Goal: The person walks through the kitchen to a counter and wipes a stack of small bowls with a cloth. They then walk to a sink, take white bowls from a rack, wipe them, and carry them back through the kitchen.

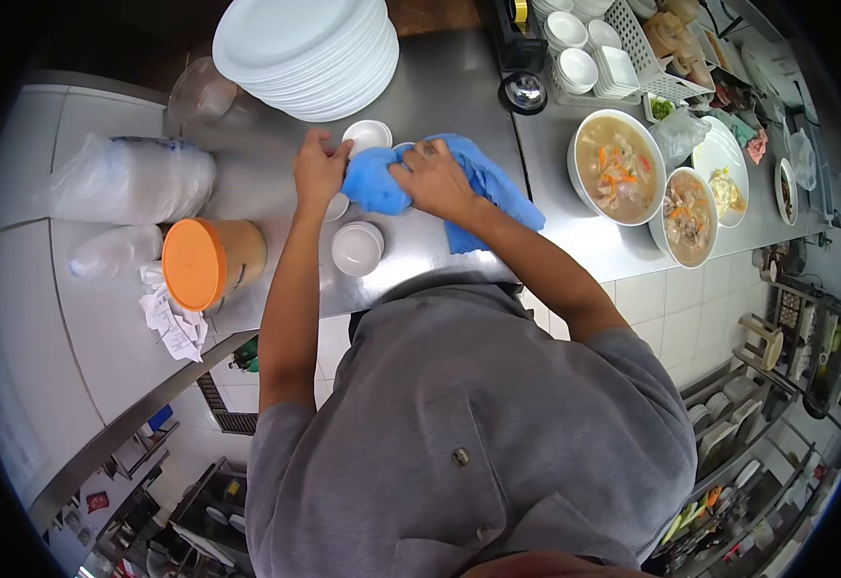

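Observation:
A blue cloth (pixel 486 188) is bunched in my right hand (pixel 437 181), whose fingers are curled into it. Part of it bulges out between my two hands and trails over the steel counter to the right. My left hand (pixel 320 171) is at the cloth's left edge with bent fingers; whatever they grip is hidden. Just beyond, a small white bowl (pixel 367 135) lies close to the left thumb. Nearer my body sits a short stack of small white bowls (pixel 357 249), and another white bowl (pixel 336 206) is partly hidden by my left wrist and the cloth.
A tall stack of white plates (pixel 309 58) stands behind my hands. Left are an orange-lidded tub (pixel 195 264), crumpled papers (pixel 174 318) and plastic-wrapped goods (pixel 136 178). Two soup bowls, one large (pixel 617 166) and one smaller (pixel 687 218), stand right, below a bowl-filled basket (pixel 623 19).

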Tool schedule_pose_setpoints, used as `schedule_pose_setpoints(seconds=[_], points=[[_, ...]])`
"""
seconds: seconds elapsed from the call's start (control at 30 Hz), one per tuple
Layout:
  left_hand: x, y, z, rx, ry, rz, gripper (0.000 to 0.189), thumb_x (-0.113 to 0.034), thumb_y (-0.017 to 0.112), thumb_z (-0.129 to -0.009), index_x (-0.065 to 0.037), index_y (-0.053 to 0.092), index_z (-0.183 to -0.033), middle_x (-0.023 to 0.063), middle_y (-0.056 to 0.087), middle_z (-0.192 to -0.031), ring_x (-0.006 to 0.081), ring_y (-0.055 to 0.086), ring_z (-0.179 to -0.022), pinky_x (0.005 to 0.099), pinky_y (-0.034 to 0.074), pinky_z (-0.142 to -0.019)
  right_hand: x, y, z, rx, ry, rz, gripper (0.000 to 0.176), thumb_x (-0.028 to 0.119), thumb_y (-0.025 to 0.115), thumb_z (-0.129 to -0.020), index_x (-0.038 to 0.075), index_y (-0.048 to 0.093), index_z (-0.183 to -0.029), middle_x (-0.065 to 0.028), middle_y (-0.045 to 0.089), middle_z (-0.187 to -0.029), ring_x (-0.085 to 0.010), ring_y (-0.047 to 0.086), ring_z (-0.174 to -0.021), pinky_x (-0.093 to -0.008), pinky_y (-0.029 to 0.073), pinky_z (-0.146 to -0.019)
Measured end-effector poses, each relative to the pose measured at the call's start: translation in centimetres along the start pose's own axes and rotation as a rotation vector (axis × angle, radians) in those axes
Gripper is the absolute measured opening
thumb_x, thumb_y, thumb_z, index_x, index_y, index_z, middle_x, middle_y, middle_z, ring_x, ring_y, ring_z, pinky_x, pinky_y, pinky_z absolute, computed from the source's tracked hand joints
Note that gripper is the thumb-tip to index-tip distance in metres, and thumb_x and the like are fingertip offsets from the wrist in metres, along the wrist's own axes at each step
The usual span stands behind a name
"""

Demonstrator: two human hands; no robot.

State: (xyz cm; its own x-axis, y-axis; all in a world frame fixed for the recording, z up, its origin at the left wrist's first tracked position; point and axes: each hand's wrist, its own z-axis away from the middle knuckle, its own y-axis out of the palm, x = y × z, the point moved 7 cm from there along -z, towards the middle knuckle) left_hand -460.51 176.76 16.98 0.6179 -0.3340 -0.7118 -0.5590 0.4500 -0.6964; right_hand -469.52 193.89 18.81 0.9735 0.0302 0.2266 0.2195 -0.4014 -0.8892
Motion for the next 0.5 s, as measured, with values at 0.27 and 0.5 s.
schedule_pose_setpoints(seconds=[0.27,0.5], points=[[-8.4,-0.1,2.9,-0.07,0.622,-0.282,0.027,-0.02,0.077,-0.076,-0.008,0.066,-0.098,0.01,0.062,-0.097,0.029,0.055,-0.095,0.0403,0.044,-0.084,-6.3,-7.7,6.6,-0.617,0.58,-0.658,0.044,0.013,0.073,-0.069,0.0,0.058,-0.108,-0.0146,0.063,-0.099,-0.032,0.06,-0.097,-0.0396,0.046,-0.086],[-11.4,6.0,1.0,0.386,0.769,-0.53,0.015,-0.014,0.073,-0.079,-0.008,0.066,-0.091,0.005,0.061,-0.098,0.0268,0.052,-0.098,0.0396,0.04,-0.082,-4.7,-10.4,10.7,-0.591,0.751,-0.778,0.047,0.008,0.069,-0.077,-0.003,0.055,-0.12,-0.0141,0.063,-0.113,-0.0231,0.061,-0.105,-0.035,0.046,-0.094]])
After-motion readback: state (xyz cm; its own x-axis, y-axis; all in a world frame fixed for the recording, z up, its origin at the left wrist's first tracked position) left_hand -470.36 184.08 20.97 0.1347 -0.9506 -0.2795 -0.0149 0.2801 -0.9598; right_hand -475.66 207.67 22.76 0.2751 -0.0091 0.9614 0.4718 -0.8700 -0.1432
